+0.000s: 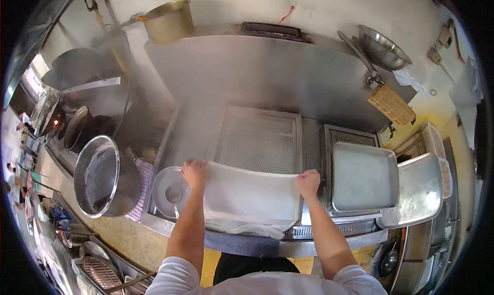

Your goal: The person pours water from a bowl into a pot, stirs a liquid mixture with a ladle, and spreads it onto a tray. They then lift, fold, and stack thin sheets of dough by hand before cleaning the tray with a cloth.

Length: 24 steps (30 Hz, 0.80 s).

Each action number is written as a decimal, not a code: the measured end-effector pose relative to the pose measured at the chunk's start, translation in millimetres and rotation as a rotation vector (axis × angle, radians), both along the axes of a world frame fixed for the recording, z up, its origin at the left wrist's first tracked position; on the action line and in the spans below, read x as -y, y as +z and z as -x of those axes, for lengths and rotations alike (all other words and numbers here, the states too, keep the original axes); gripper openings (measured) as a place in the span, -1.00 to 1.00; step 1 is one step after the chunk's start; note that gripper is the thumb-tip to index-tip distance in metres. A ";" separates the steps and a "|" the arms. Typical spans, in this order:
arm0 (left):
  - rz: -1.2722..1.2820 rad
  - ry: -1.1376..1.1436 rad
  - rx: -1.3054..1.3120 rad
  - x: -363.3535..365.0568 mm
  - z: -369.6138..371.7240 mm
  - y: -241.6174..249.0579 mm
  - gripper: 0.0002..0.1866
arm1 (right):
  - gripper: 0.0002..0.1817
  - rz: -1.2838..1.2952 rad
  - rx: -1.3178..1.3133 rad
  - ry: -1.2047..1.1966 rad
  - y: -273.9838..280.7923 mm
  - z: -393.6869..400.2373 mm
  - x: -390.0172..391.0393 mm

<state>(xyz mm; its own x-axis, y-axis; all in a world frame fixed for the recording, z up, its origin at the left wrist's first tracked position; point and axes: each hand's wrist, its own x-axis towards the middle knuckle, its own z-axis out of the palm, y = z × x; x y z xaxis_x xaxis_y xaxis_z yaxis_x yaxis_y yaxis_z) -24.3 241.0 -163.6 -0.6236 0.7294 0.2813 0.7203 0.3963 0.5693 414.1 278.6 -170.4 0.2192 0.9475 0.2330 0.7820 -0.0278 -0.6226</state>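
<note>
My left hand (194, 173) is closed on the upper left corner of a white sheet (252, 194). The upper right corner is gripped by my right hand (309, 183). Between my hands the sheet's top edge sags slightly, and its lower edge hangs in folds near the counter's front. Beyond it lies a perforated metal plate (260, 140), partly veiled by steam. Just left of my left hand sits a round pan (163, 184) with a ladle (173, 194) in it. To the right of my right hand is a rectangular metal tray (365, 179).
A large metal pot (128, 187) stands at the left beside a striped cloth (142, 192). Another tray (419, 192) lies at the right. On the back ledge are a deep pot (172, 24) and a metal bowl (383, 48); a woven basket (392, 103) hangs there.
</note>
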 end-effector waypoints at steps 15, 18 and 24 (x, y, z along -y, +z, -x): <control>-0.108 -0.128 -0.164 -160.5 5.0 -0.1 -0.87 | -0.88 0.235 0.189 -0.150 20.7 9.5 -156.1; -0.077 -0.137 -0.172 -177.3 9.1 -0.4 -0.88 | -0.85 0.281 0.181 -0.157 19.4 9.7 -176.5; -0.025 -0.166 -0.181 -197.8 16.6 -2.9 -0.82 | -0.86 0.289 0.168 -0.165 30.1 20.0 -191.1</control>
